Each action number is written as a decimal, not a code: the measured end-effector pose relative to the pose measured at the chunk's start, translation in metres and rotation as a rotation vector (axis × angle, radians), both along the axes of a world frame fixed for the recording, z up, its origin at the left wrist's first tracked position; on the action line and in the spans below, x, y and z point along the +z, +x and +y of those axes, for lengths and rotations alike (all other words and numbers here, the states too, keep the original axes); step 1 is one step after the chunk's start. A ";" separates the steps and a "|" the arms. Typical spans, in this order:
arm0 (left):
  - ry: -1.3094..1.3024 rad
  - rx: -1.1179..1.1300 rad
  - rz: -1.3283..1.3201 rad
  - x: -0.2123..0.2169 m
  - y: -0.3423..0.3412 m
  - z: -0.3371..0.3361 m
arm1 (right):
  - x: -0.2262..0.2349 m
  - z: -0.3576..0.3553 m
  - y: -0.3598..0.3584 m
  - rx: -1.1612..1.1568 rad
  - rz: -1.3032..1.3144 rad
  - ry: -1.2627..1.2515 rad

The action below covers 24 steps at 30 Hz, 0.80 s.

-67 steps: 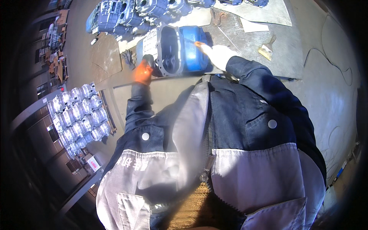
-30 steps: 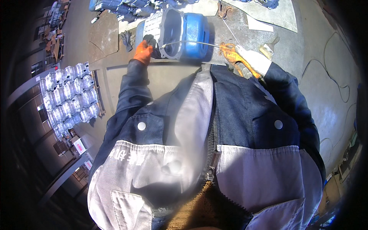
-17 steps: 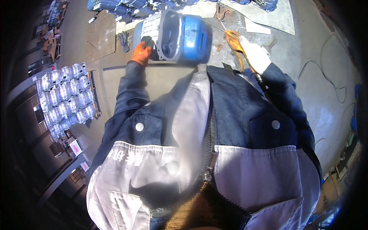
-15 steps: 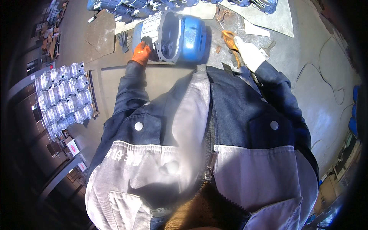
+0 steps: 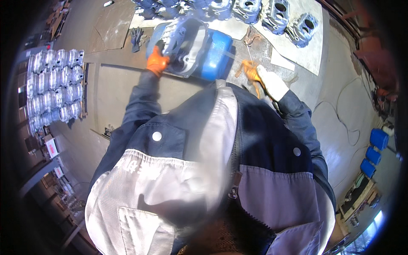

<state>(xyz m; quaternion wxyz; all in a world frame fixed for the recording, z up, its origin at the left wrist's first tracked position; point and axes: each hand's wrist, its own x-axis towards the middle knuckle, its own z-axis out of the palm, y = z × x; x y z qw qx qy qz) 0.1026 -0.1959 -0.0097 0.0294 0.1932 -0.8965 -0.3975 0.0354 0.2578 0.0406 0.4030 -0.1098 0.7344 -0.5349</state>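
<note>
Head view, looking straight down past the person's jacket: the blue motor housing point(image 5: 193, 53) stands on the grey bench point(image 5: 127, 87), tipped so that its open cast face points toward the camera. The left hand point(image 5: 157, 63), in an orange glove, has its grip closed on the near left edge of the housing's cast end. The right hand point(image 5: 265, 80), in a white and orange glove, is closed around a thin rod-like tool point(image 5: 250, 57) just right of the housing; what kind of tool it is cannot be made out.

Risk points, as judged from this position:
- The housing looks heavy and rests on a curved side. A one-handed hold on the rim may let it roll or drop back onto the bench.
- Fingers curled over the cast edge could be pinched if it shifts.
- The tool tip lies near the housing's side; a slip could scrape it.
- Other grey castings point(image 5: 272, 12) lie close behind, leaving little room.
</note>
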 end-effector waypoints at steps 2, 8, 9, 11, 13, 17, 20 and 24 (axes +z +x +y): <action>0.185 0.112 0.036 0.010 0.004 -0.028 | 0.001 -0.004 -0.016 0.040 0.077 0.051; -0.527 0.032 -0.050 0.009 0.021 -0.034 | -0.016 -0.011 -0.032 -0.368 -0.289 -0.605; -0.356 -0.042 -0.101 0.001 0.017 -0.028 | -0.015 -0.010 -0.030 -0.334 -0.280 -0.549; -0.399 -0.026 -0.206 -0.014 0.008 -0.025 | -0.010 -0.017 -0.025 -0.394 -0.371 -0.425; -0.242 -0.047 -0.226 -0.025 -0.003 -0.023 | 0.005 -0.028 -0.024 -0.334 -0.321 -0.444; -0.270 -0.020 -0.272 -0.025 -0.017 -0.032 | 0.050 -0.044 -0.029 -0.220 -0.202 -0.148; -0.051 0.020 -0.145 -0.017 -0.018 -0.051 | 0.068 -0.061 -0.034 -0.118 0.052 0.055; 0.301 0.034 0.089 -0.024 -0.002 -0.063 | 0.072 -0.086 -0.039 0.074 0.110 0.083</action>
